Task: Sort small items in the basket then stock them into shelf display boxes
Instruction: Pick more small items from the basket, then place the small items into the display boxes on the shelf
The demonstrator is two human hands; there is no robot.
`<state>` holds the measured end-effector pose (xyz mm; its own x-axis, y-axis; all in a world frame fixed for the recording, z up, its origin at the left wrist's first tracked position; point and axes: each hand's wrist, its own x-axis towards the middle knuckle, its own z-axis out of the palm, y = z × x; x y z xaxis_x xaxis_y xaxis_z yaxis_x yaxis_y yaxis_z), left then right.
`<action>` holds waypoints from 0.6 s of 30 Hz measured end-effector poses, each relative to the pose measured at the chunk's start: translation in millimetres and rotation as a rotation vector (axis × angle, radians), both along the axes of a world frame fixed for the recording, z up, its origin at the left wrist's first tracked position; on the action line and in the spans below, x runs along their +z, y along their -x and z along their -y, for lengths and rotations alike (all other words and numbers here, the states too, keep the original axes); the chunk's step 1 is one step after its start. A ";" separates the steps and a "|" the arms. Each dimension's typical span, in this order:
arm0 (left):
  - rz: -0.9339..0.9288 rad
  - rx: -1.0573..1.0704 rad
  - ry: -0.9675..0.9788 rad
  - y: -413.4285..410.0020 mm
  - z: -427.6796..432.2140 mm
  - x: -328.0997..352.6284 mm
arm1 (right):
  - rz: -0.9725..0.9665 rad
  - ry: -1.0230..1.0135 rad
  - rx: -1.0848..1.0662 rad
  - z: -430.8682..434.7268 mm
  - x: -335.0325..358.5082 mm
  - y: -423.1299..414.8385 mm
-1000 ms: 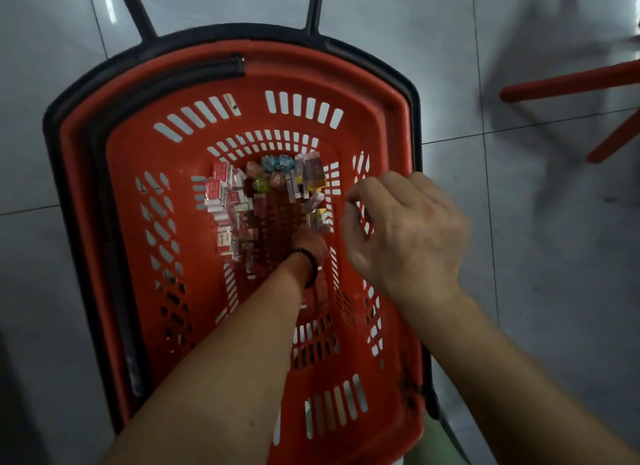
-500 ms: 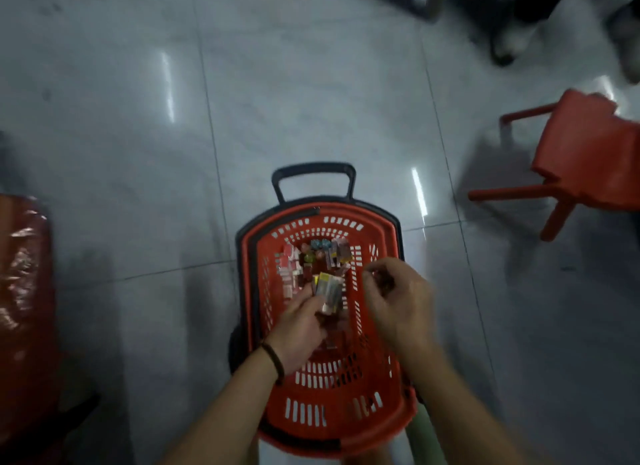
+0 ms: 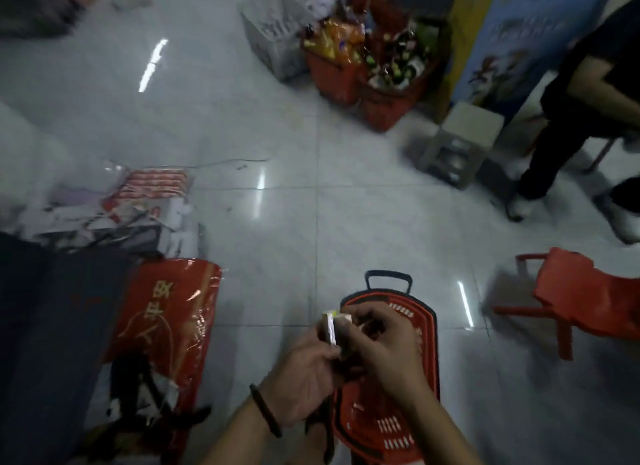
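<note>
- The small packs (image 3: 330, 330) were held as a short stack in both hands, directly above the red basket (image 3: 428, 329), which stood on the tiled floor (image 3: 277, 222). Their print was too blurred to read.
- Left hand (image 3: 304, 367): grip curled round the stack from below.
- Right hand (image 3: 388, 353): grip appeared to pinch the stack's upper end, though blur left some doubt.
- Judgement: sorting was in hand. The stack should be squared at its edges, like faces together, and worked over the basket so a slipped pack drops back in.
- No shelf display box was in view. A red chair (image 3: 588, 298) stood well apart on the right.
</note>
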<state>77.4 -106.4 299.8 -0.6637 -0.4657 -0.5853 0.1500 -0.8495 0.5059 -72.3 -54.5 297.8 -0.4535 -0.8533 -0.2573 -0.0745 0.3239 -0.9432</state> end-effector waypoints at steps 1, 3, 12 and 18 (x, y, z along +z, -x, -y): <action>0.002 0.046 0.025 -11.1 -3.7 13.2 | 0.008 0.013 0.065 3.8 11.6 -7.6; 0.033 0.147 0.076 -37.9 -16.7 35.3 | 0.013 0.030 0.224 6.9 34.1 -28.3; 0.323 0.589 0.129 -174.4 -101.0 107.9 | 0.153 0.154 0.581 -11.4 126.9 -150.3; 0.215 0.783 0.189 -269.5 -141.2 158.9 | 0.119 0.223 0.710 -35.1 164.2 -267.5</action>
